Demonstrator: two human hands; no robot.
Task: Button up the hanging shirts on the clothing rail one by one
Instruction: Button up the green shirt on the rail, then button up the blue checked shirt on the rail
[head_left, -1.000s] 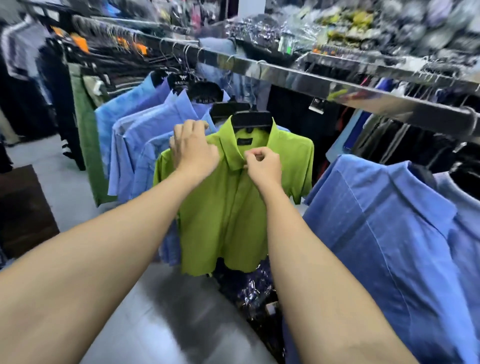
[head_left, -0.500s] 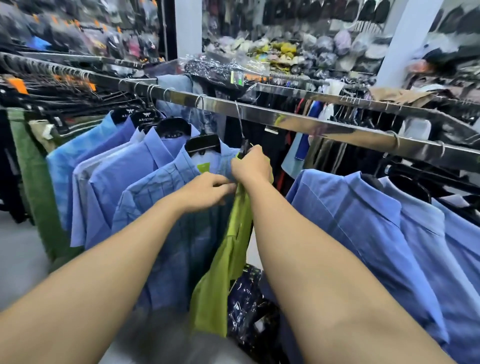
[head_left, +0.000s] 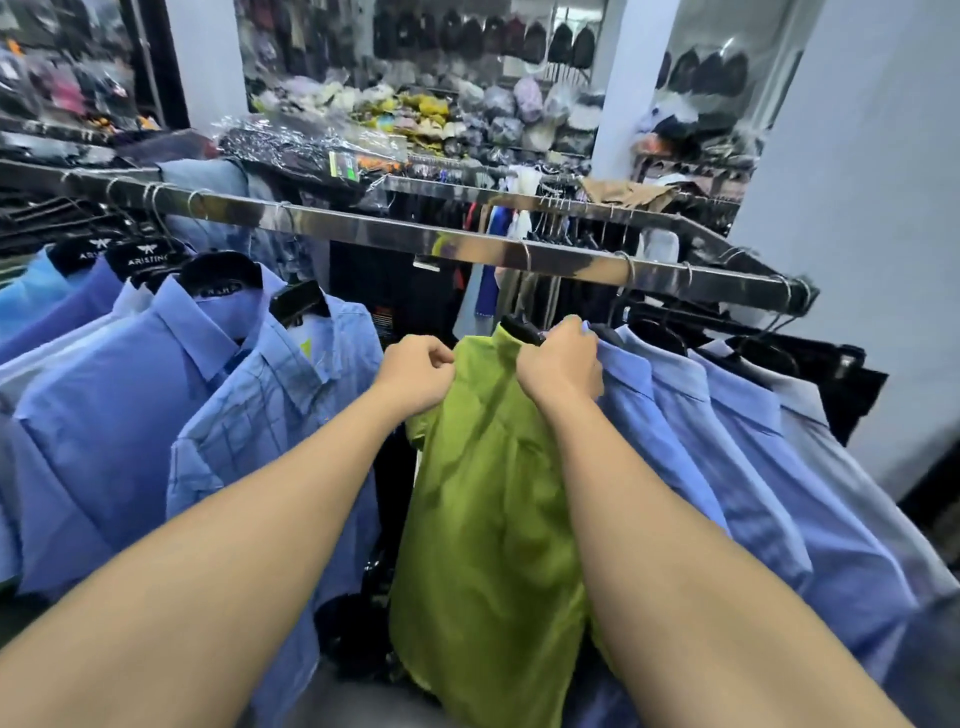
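Green shirt (head_left: 483, 493) is gripped at the collar by right hand (head_left: 561, 364); front edge apparently pinched by left hand (head_left: 415, 374).

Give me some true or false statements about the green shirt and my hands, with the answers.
1. The left hand and right hand both hold the green shirt. True.
2. The green shirt lies on the floor. False: it is held up just below the rail.
3. Blue shirts hang on both sides of it. True.
4. The hangers are white. False: they are black.
5. The right hand is at the green shirt's hem. False: it is at the collar end.
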